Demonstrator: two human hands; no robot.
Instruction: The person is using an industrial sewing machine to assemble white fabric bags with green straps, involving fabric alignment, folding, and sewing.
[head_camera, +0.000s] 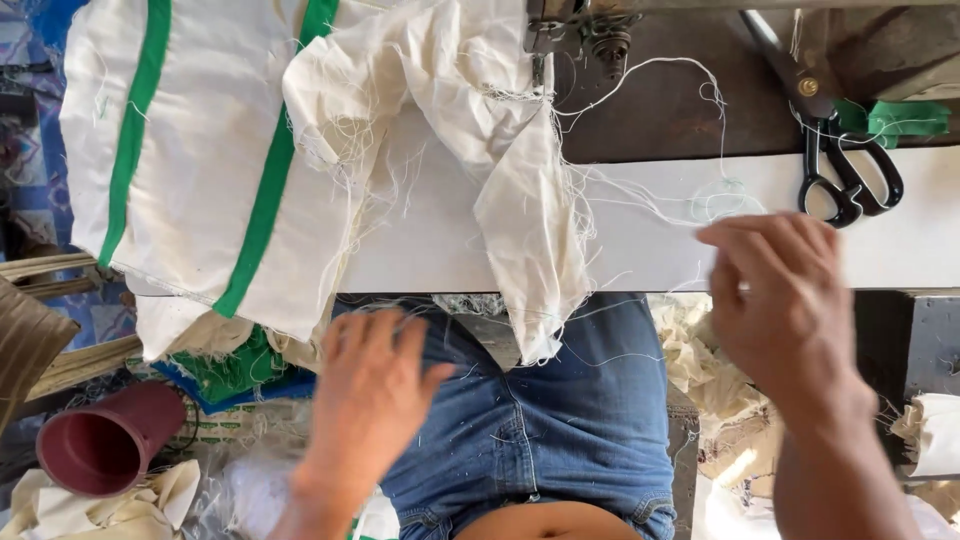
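Cream cloth with green stripes (215, 150) lies bunched on the white table (650, 245), its frayed edge hanging over the front onto my lap. My left hand (370, 390) hovers below the table edge over my jeans, fingers spread, holding nothing. Over the table's front edge my right hand (785, 300) is blurred, fingers loosely bent near loose white threads (700, 200); whether it pinches a thread I cannot tell. The sewing machine's needle area (590, 35) sits at the top centre.
Black-handled scissors (840, 150) lie at the table's right beside a green strip (905, 118). A maroon cup (105, 440) lies on the floor at lower left among cloth scraps. More cream scraps (700, 370) pile by my right leg.
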